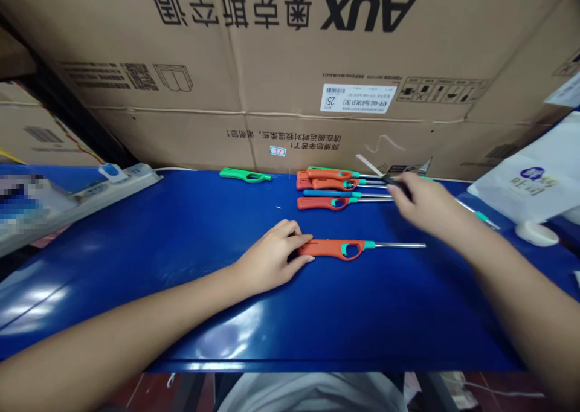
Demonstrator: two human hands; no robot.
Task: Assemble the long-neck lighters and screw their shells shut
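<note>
An orange gas lighter [324, 248] with a green trigger and a long metal tube lies flat on the blue table, its tube pointing right. My left hand [274, 258] pinches the end of its handle between fingers and thumb. Farther back on the right, my right hand [423, 199] is closed around the black handle of a craft knife [369, 165], whose thin pale blade points up and left. The knife is over the tubes of several stacked lighters: a red lighter [319, 203] lies nearest, with a blue lighter [328, 193] and more orange lighters [333, 174] behind.
A green lighter handle [244, 174] without a visible tube lies by the large cardboard box [281, 98] along the back. A power strip [97, 191] runs along the left. A white bag [532, 170] and a small white object [537, 234] are at the right.
</note>
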